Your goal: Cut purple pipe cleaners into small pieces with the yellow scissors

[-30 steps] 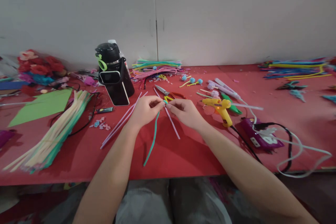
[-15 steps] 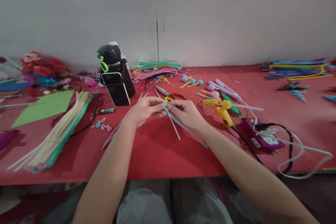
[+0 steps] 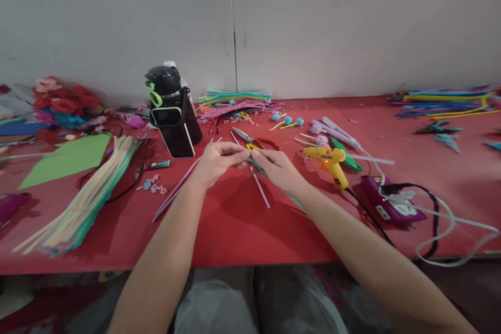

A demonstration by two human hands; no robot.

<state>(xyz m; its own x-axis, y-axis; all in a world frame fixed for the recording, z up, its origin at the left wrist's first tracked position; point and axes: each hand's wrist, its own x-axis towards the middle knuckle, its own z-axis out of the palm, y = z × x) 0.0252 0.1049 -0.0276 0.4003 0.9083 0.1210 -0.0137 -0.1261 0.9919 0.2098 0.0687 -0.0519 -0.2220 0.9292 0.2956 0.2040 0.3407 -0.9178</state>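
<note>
My left hand (image 3: 221, 162) and my right hand (image 3: 276, 167) meet fingertip to fingertip above the red table. Both pinch a green pipe cleaner (image 3: 256, 166), whose tail runs beneath my right hand and shows again by the right wrist. The pinched end is hidden by my fingers. Below my hands lies a short lilac pipe cleaner (image 3: 261, 190), and longer lilac pipe cleaners (image 3: 172, 200) rest beside my left forearm. Just beyond my fingertips are scissors (image 3: 243, 134) and a tool with red and yellow handles (image 3: 266, 144).
A yellow glue gun (image 3: 326, 159) lies to the right, its cord near a purple power strip (image 3: 391, 201). A black bottle (image 3: 166, 83) and a phone (image 3: 178, 138) stand left of centre. A pipe cleaner bundle (image 3: 90, 193) lies at left, small pompoms (image 3: 287, 121) at the back.
My right hand has shifted slightly, and its fingers now cover more of the green pipe cleaner. The small green curl at my fingertips is no longer visible.
</note>
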